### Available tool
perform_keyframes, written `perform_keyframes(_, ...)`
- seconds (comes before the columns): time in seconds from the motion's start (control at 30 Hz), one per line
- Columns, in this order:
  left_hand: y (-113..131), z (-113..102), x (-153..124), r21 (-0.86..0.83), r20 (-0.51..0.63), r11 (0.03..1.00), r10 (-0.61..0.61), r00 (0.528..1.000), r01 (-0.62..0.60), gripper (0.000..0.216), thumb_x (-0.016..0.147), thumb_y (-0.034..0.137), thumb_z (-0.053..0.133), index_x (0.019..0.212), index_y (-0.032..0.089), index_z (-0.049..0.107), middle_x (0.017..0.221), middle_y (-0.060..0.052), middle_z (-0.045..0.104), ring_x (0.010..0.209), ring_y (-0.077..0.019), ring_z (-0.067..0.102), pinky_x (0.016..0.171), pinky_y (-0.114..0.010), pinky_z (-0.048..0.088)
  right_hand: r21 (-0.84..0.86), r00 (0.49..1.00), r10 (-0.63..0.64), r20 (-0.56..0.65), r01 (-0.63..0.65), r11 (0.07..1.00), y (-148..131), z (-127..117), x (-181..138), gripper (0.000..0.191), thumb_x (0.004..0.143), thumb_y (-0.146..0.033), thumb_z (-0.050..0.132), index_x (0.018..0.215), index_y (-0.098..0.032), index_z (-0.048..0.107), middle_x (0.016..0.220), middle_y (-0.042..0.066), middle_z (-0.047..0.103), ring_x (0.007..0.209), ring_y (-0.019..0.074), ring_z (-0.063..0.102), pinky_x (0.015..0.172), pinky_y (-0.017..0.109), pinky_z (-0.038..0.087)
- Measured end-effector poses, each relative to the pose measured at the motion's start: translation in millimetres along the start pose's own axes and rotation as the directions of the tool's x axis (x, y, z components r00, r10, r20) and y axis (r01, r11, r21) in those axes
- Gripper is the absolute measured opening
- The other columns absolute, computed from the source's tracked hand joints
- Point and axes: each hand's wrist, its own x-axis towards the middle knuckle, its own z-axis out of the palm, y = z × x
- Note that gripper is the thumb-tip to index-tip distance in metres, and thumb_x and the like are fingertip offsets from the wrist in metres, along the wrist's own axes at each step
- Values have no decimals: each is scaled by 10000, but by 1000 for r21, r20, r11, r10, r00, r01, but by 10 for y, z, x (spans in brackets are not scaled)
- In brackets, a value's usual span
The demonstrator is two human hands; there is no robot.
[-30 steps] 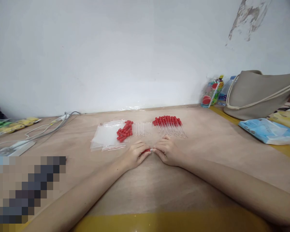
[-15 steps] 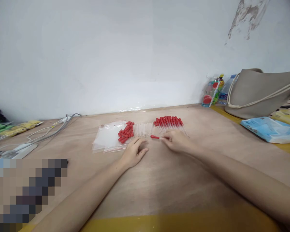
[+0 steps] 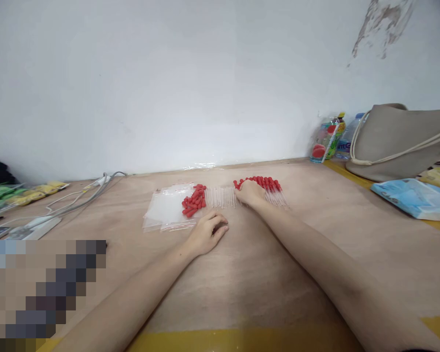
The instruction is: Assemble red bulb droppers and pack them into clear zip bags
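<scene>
**Right hand on dropper row**

Right hand rests fingers-down on droppers, centre frame; can't tell if it grips one. Left hand lies loosely curled, empty, just below red bulbs and glass tubes, whose long axes run toward the wall.

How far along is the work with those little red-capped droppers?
Done: a row of capped droppers lies side by side. In hand: the right hand rests on that row's left end; the left hand lies on the table, apparently empty. Left: loose red caps, bare clear tubes and plastic bags.
</scene>
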Motion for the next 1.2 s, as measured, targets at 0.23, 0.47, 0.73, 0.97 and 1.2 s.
perform_keyframes(0.23, 0, 2, -1, 7, 5, 1000, -3, 1000, 3, 98, 830, 205, 478, 863, 174, 565, 865, -46, 570, 803, -162, 530, 725, -305, 435, -61, 999, -29, -23, 27, 998, -16, 29, -49, 348, 805, -441, 444, 936, -184, 639, 935, 115, 645, 909, 244, 595, 719, 328, 435)
perform_keyframes(0.47, 2, 1, 3, 14, 9, 1000, 7, 1000, -7, 96, 829, 196, 477, 857, 171, 566, 868, -51, 571, 812, -166, 527, 737, -306, 433, -89, 998, -59, 11, 60, 994, -100, 30, -114, 229, 739, -284, 525, 899, -174, 646, 901, 108, 654, 863, 242, 610, 685, 316, 445)
perform_keyframes(0.73, 8, -1, 5, 15, -6, 1000, 2, 1000, -2, 106, 828, 211, 478, 853, 174, 574, 853, -53, 576, 800, -169, 536, 725, -310, 441, -93, 999, -30, 38, 33, 995, -157, 26, -97, 266, 728, -219, 540, 964, -126, 621, 948, 166, 636, 890, 262, 608, 702, 337, 447)
perform_keyframes(0.97, 7, 4, 3, 15, 5, 1000, 1, 1000, -1, 109, 828, 211, 482, 865, 178, 579, 870, -53, 576, 817, -171, 535, 733, -310, 440, -41, 997, 34, 74, -31, 999, -170, 57, -32, 280, 708, -275, 566, 950, -150, 631, 949, 155, 642, 907, 259, 605, 720, 325, 439)
perform_keyframes(1.2, -82, -27, 3, 217, -205, 970, -65, 977, 110, 140, 801, 291, 530, 855, 179, 595, 867, -59, 570, 837, -202, 499, 770, -354, 403, 80, 995, 39, 94, -46, 996, -101, -26, 3, 283, 690, -341, 555, 880, -153, 650, 831, 126, 660, 793, 247, 617, 639, 313, 445)
